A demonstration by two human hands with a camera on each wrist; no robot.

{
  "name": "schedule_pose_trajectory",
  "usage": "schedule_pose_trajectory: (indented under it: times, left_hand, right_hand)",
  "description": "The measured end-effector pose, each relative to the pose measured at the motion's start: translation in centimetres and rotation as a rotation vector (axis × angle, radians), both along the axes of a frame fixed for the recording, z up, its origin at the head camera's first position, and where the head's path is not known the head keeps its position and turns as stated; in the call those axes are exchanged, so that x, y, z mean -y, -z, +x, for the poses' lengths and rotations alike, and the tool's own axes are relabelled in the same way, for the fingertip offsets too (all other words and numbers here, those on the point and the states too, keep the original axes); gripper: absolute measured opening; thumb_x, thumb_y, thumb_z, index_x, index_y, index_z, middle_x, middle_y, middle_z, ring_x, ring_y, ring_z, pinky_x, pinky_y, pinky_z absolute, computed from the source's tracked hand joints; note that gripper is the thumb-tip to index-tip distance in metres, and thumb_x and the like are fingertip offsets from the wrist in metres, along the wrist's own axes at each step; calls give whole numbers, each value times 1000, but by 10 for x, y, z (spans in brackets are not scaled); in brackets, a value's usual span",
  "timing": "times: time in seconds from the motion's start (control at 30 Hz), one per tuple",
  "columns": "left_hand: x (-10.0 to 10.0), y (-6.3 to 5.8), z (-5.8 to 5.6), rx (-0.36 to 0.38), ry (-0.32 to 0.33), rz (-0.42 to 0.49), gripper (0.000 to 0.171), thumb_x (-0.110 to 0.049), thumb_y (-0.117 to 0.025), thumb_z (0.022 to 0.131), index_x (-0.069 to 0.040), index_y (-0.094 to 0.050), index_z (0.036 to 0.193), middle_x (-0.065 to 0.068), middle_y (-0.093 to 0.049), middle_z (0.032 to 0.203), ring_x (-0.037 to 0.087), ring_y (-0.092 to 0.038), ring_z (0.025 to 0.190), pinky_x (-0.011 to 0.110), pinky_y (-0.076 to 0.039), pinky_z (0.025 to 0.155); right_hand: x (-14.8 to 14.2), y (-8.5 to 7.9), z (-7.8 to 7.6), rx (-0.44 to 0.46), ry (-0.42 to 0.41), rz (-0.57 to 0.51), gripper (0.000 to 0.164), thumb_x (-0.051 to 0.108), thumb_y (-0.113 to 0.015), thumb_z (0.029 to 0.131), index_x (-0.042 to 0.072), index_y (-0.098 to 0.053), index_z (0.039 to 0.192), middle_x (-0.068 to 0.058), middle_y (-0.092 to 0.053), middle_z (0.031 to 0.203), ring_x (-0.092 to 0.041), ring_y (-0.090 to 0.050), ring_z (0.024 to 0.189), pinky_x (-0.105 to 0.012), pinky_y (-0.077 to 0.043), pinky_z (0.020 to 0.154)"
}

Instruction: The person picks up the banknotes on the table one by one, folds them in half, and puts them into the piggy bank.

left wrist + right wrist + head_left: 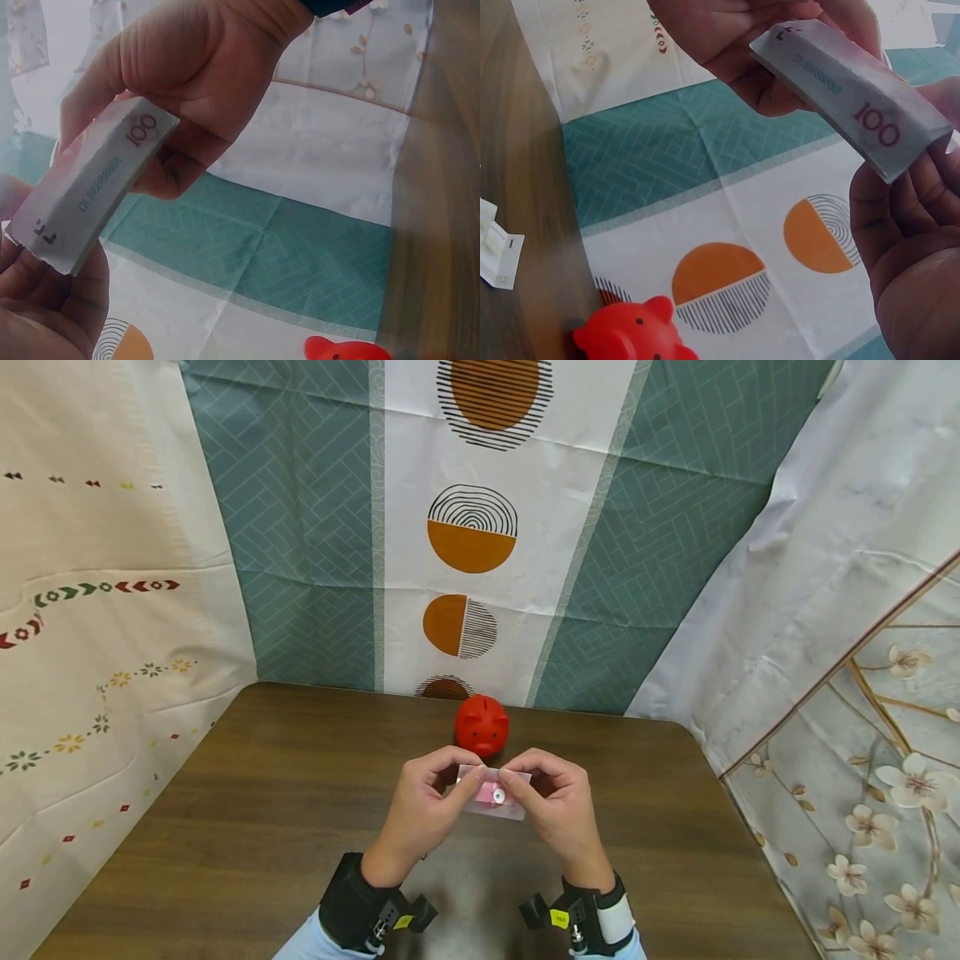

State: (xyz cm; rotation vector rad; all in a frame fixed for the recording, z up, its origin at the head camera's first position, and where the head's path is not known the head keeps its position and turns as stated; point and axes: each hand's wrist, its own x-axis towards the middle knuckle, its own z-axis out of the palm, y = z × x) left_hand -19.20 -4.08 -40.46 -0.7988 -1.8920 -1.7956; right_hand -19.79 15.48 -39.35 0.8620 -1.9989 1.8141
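Observation:
Between my two hands is a pinkish-white 100 banknote [487, 792], held up over the table and folded lengthwise, with its "100" facing the wrist cameras. My left hand [420, 802] pinches one end between thumb and fingers. At the other end, my right hand [558, 803] pinches the note the same way. The left wrist view shows the folded banknote [105, 180] as a narrow angled strip, and the right wrist view shows the banknote [847, 94] with its crease along the top. Just beyond the hands stands a red piggy bank [482, 727] with a slot on top.
The brown wooden table [262, 827] reaches back to a green and white patterned cloth [315, 527]. Small white papers [499, 259] lie on the table at the left edge of the right wrist view. Light patterned cloths hang on both sides.

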Motion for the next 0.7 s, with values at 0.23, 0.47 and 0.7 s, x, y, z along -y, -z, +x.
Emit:
schedule_pose_trajectory:
  times: [0.23, 0.47, 0.7]
  left_hand:
    - [2, 1, 0, 22, -18, -5, 12, -1, -67, 96, -6, -73, 104, 10, -70, 85, 14, -54, 69, 24, -51, 56]
    - [4, -1, 0, 32, -35, 3, 12, -1, -66, 97, -5, -74, 104, 10, -69, 84, 14, -56, 70, 25, -53, 57]
    - [6, -2, 0, 17, -36, 9, 12, -1, -67, 95, -4, -75, 103, 11, -73, 87, 14, -58, 70, 25, -55, 60]
  right_hand:
    - [-3, 1, -1, -22, -1, -5, 13, -8, -68, 92, 3, -74, 96, -6, -70, 83, -17, -57, 68, -27, -48, 51]
    - [-6, 0, -2, -48, 3, -28, 15, -10, -66, 91, 1, -73, 97, -5, -71, 85, -16, -56, 67, -27, -48, 50]
    - [-5, 0, 0, -31, 42, -23, 12, -8, -67, 92, 1, -74, 98, -5, -71, 85, -16, -56, 67, -26, -48, 51]
